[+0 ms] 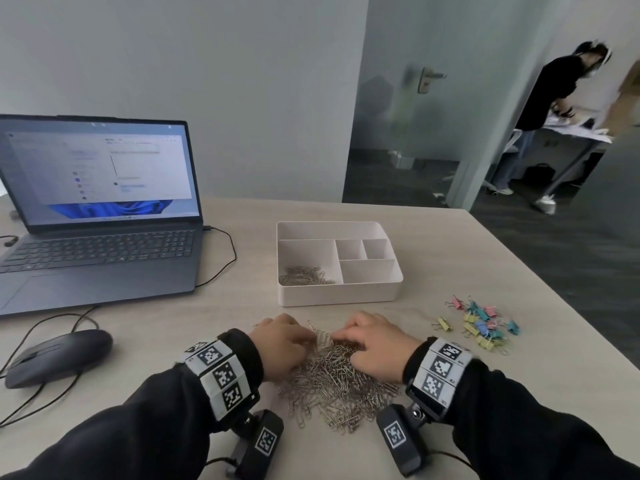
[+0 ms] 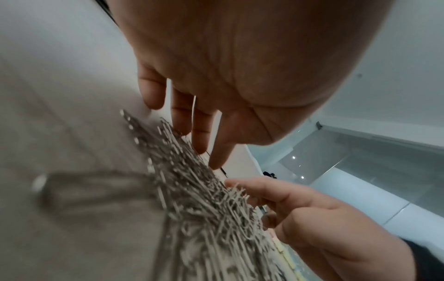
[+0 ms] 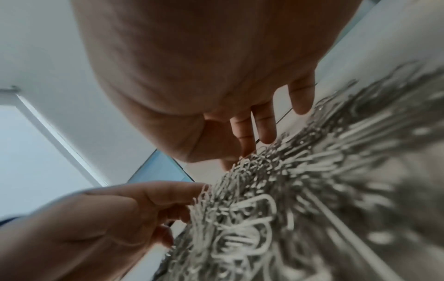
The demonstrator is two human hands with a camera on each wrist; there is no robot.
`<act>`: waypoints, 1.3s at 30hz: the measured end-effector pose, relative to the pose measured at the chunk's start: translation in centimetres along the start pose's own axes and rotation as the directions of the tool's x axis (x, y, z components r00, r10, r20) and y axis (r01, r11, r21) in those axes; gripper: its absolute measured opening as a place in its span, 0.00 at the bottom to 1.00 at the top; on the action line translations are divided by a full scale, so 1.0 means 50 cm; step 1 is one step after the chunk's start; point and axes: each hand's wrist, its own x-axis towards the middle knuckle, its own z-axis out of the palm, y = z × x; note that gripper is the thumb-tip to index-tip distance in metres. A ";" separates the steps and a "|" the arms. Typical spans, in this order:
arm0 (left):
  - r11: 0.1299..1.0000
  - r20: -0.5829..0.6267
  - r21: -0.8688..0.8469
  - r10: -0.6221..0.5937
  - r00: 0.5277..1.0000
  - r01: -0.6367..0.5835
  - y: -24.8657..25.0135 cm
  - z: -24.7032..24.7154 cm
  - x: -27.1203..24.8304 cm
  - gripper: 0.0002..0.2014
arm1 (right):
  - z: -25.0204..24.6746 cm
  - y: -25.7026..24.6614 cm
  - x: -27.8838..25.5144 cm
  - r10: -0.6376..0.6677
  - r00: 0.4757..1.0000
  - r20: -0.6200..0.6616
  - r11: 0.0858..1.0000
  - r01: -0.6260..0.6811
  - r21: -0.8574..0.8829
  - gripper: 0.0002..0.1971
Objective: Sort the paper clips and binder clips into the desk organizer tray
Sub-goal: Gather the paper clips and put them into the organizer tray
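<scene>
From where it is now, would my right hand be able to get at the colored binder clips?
Probably yes. The binder clips lie loose on the table to the right of your right hand, with only bare tabletop between them.

The right hand (image 3: 192, 76) fills the view from 12 o'clock to the centre, palm toward the camera, its fingers (image 3: 265, 129) straight and reaching down onto the far edge of the clips (image 3: 276, 199). The silver pile spreads from the centre out to 3 and 5 o'clock, blurred near the lens. At 8 o'clock the left hand (image 3: 100, 224) comes in, fingertips touching the pile's edge. Pale counter (image 3: 374, 43) shows at 2 o'clock.
</scene>
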 end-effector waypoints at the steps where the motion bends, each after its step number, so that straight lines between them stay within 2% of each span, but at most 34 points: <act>1: 0.997 -0.008 -0.078 0.015 1.000 -0.015 -0.001 0.002 -0.005 0.23 | 0.002 0.004 -0.009 -0.012 1.000 -0.021 0.999 0.013 0.036 0.29; 4: 0.945 -0.163 -0.322 0.012 0.987 -0.064 -0.020 0.001 -0.018 0.20 | -0.003 0.031 -0.040 0.050 0.979 -0.197 0.974 -0.004 0.226 0.25; 6: 0.918 -0.287 -0.391 -0.046 0.957 -0.074 -0.048 -0.007 -0.023 0.20 | -0.003 0.055 -0.058 0.154 0.935 -0.318 0.937 -0.036 0.348 0.22; 8: 0.890 -0.336 -0.455 -0.140 0.931 -0.031 -0.076 -0.014 -0.027 0.19 | 0.006 0.074 -0.072 0.228 0.902 -0.367 0.895 -0.046 0.443 0.21; 10: 0.841 -0.321 -0.541 -0.215 0.922 0.007 -0.086 -0.015 -0.030 0.17 | 0.022 0.081 -0.080 0.243 0.902 -0.357 0.861 -0.031 0.507 0.21; 12: 0.839 -0.272 -0.543 -0.206 0.940 0.027 -0.076 -0.008 -0.035 0.20 | 0.037 0.079 -0.083 0.241 0.913 -0.330 0.822 -0.011 0.569 0.20; 15: 0.907 -0.209 -0.421 -0.121 0.970 0.023 -0.038 0.014 -0.046 0.24 | 0.055 0.060 -0.083 0.212 0.931 -0.297 0.794 0.014 0.607 0.21; 18: 0.949 -0.123 -0.314 0.003 0.992 -0.041 0.010 0.038 -0.059 0.27 | 0.072 0.037 -0.080 0.132 0.958 -0.256 0.832 0.034 0.554 0.24; 19: 0.942 -0.107 -0.329 0.027 0.994 -0.061 0.021 0.046 -0.060 0.28 | 0.077 0.029 -0.081 0.106 0.962 -0.250 0.834 0.051 0.550 0.24; 22: 0.853 -0.182 -0.510 0.017 0.983 -0.109 0.034 0.059 -0.060 0.23 | 0.083 0.019 -0.087 0.125 0.944 -0.306 0.790 0.092 0.607 0.19; 25: 0.762 -0.327 -0.632 -0.099 0.940 -0.140 0.023 0.055 -0.040 0.17 | 0.074 0.016 -0.096 0.279 0.873 -0.399 0.747 0.064 0.662 0.14; 27: 0.741 -0.332 -0.659 -0.131 0.934 -0.130 0.025 0.048 -0.028 0.19 | 0.072 0.015 -0.094 0.313 0.857 -0.410 0.762 0.031 0.646 0.15; 28: 0.762 -0.299 -0.641 -0.132 0.945 -0.096 0.029 0.045 -0.022 0.20 | 0.069 0.010 -0.092 0.308 0.868 -0.391 0.770 0.014 0.638 0.16; 30: 0.906 -0.201 -0.424 -0.101 0.974 0.007 0.032 0.046 -0.009 0.27 | 0.064 0.001 -0.084 0.249 0.907 -0.341 0.824 -0.013 0.567 0.19; 31: 0.953 -0.164 -0.301 -0.061 0.985 0.009 0.038 0.048 -0.007 0.31 | 0.063 -0.001 -0.077 0.198 0.927 -0.319 0.875 -0.020 0.484 0.21; 33: 0.981 -0.085 -0.192 0.011 0.996 -0.027 0.050 0.048 -0.005 0.35 | 0.064 -0.002 -0.069 0.118 0.956 -0.269 0.945 -0.026 0.325 0.23; 37: 0.973 -0.005 -0.197 0.119 0.993 -0.118 0.048 0.060 -0.023 0.38 | 0.079 0.012 -0.070 0.051 0.982 -0.184 0.936 0.017 0.352 0.25; 39: 0.919 -0.034 -0.367 0.144 0.989 -0.147 0.038 0.066 -0.038 0.35 | 0.087 0.020 -0.084 0.075 0.979 -0.191 0.897 0.017 0.442 0.24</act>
